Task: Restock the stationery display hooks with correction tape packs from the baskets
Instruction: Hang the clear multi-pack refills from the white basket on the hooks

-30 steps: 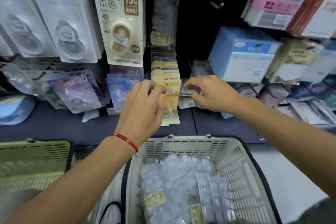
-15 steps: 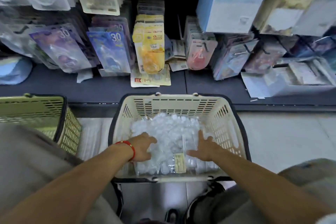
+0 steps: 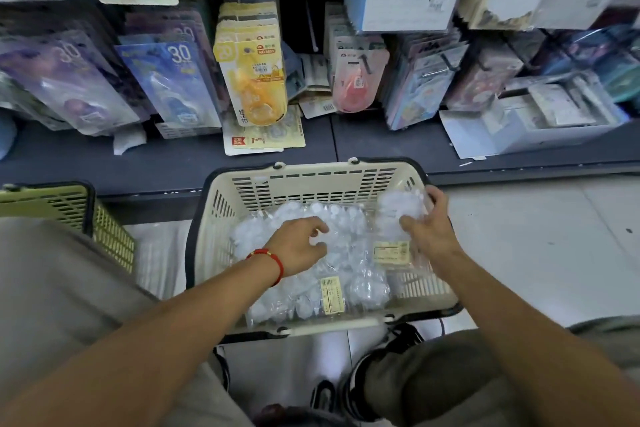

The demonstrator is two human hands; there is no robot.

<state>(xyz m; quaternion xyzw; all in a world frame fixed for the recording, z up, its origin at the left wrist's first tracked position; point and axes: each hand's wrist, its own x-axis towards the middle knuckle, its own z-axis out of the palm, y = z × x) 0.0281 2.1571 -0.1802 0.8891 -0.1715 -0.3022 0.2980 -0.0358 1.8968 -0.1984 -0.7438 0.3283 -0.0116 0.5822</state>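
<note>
Hands are both down in the cream slotted plastic basket (image 3: 311,180) that sits on the pale floor in front of me. My right hand (image 3: 427,229) has its fingers curled round a clear plastic bag of white correction tape packs (image 3: 398,215), held up at the basket's right side with its yellowish label hanging just below my palm. My left hand (image 3: 298,246), with a red cord bracelet (image 3: 268,258) on the wrist, rests with bent fingers on the larger heap of clear bagged white packs (image 3: 311,291) filling the basket; I cannot tell whether it actually grips one. To the left stands a green plastic basket (image 3: 52,206), only partly in view. Beyond the cream basket runs a dark grey shelf ledge (image 3: 173,166), and above it hang rows of carded packs on the display hooks: purple and blue cards marked 30 (image 3: 173,80), a yellow carded tape pack (image 3: 254,73) and a pink one (image 3: 356,83).
</note>
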